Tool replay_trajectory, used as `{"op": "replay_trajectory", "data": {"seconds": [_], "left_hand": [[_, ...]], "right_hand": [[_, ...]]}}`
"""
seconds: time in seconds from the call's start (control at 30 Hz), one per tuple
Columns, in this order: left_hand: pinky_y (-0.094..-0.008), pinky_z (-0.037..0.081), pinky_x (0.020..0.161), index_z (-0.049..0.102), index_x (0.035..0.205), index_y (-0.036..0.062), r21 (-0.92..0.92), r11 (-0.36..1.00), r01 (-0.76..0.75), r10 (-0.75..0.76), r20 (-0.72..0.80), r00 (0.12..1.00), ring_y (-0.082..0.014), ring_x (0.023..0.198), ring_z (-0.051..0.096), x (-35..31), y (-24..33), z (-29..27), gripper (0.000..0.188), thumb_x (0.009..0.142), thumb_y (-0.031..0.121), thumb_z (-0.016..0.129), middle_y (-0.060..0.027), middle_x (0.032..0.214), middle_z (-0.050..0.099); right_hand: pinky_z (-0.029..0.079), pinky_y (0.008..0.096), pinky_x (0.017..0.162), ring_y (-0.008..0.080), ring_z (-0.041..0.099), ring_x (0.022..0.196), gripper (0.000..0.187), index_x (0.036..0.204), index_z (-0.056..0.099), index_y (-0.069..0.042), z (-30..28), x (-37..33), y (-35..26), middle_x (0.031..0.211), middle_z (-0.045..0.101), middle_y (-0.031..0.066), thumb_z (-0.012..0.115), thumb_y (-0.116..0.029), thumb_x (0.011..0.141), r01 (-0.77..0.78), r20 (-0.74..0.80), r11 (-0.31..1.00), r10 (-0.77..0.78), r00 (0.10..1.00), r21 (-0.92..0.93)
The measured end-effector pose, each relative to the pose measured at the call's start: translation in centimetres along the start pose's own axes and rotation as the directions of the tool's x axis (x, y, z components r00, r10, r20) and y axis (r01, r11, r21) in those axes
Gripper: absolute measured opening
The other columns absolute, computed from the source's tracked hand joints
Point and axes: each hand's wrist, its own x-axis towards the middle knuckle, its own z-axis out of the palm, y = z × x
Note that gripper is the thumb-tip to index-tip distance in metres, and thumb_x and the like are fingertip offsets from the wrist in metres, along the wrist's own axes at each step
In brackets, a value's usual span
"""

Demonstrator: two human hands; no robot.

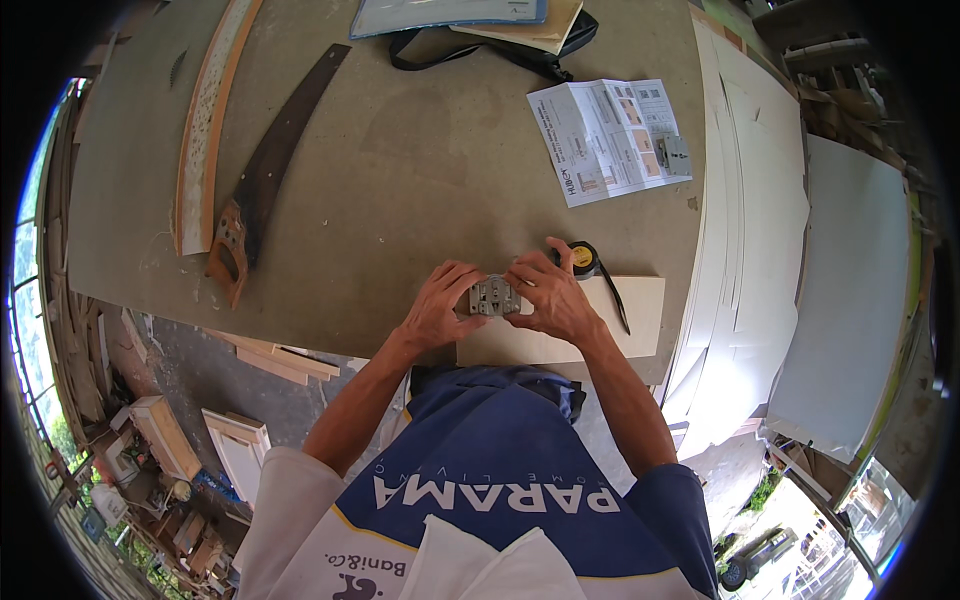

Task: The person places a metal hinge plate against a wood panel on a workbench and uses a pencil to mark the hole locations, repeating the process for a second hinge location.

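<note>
A small boxy grey metal fitting [494,296] with cut-outs and raised parts on its face is held between my two hands. My left hand [440,303] closes on its left side, thumb low and fingers along the top edge. On the opposite side my right hand [550,298] pinches it with thumb and forefinger, another finger sticking up. The fitting is over the left end of a pale wooden board [590,335] at the table's near edge. A black and yellow tape measure [583,259] with a black strap sits just beyond my right hand.
On the table [400,180] a handsaw [270,165] and a long wood strip [214,130] lie to the left. A printed sheet [600,130] with a small metal plate [675,155] is at the far right. Folders [450,12] and a black bag [560,60] are at the back; white panels [745,240] stand right.
</note>
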Motion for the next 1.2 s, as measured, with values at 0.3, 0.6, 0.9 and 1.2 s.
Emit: {"op": "replay_trajectory", "data": {"seconds": [0.3, 0.6, 0.9, 1.2], "left_hand": [[-0.049, 0.047, 0.102, 0.062, 0.125, -0.0014, 0.0, 1.0, -0.004, 0.004, 0.038, 0.999, -0.0396, 0.116, 0.059, -0.05, -0.18, 0.01, 0.064, 0.072, 0.019, 0.089, -0.0189, 0.125, 0.063], [-0.0491, 0.047, 0.103, 0.061, 0.126, -0.0016, 0.005, 1.0, -0.011, 0.01, 0.046, 0.999, -0.0396, 0.117, 0.058, -0.14, -0.38, 0.02, 0.063, 0.074, 0.023, 0.088, -0.019, 0.126, 0.062], [-0.0489, 0.047, 0.102, 0.061, 0.126, -0.0025, 0.012, 1.0, -0.019, 0.018, 0.049, 0.999, -0.0396, 0.116, 0.057, -0.17, -0.37, 0.04, 0.063, 0.075, 0.024, 0.088, -0.0189, 0.125, 0.062], [-0.0489, 0.046, 0.104, 0.06, 0.128, -0.0019, 0.019, 1.0, -0.017, 0.016, 0.04, 0.999, -0.0395, 0.119, 0.057, -0.43, -0.43, 0.18, 0.064, 0.076, 0.024, 0.087, -0.0185, 0.127, 0.062]], "right_hand": [[0.027, 0.0601, 0.121, 0.0213, 0.06, 0.122, 0.052, 0.108, 0.076, -0.005, 0.07, 0.18, 0.47, 0.113, 0.069, 0.004, 0.091, -0.032, 0.067, 0.042, 0.011, 0.999, -0.043, 0.999, 0.026], [0.029, 0.0589, 0.121, 0.0221, 0.06, 0.122, 0.053, 0.11, 0.076, -0.004, -0.07, 0.37, 0.57, 0.115, 0.069, 0.0051, 0.092, -0.032, 0.068, 0.046, 0.032, 0.999, -0.046, 0.998, 0.03], [0.031, 0.0587, 0.12, 0.0228, 0.06, 0.124, 0.055, 0.111, 0.075, -0.004, -0.08, 0.25, 0.58, 0.116, 0.07, 0.0058, 0.093, -0.032, 0.067, 0.029, 0.023, 0.998, -0.03, 0.999, 0.047], [0.028, 0.0571, 0.119, 0.0189, 0.061, 0.121, 0.057, 0.114, 0.076, -0.009, -0.2, -0.14, 0.55, 0.119, 0.072, 0.0021, 0.093, -0.039, 0.068, 0.006, 0.001, 1.0, -0.006, 1.0, 0.007]]}}
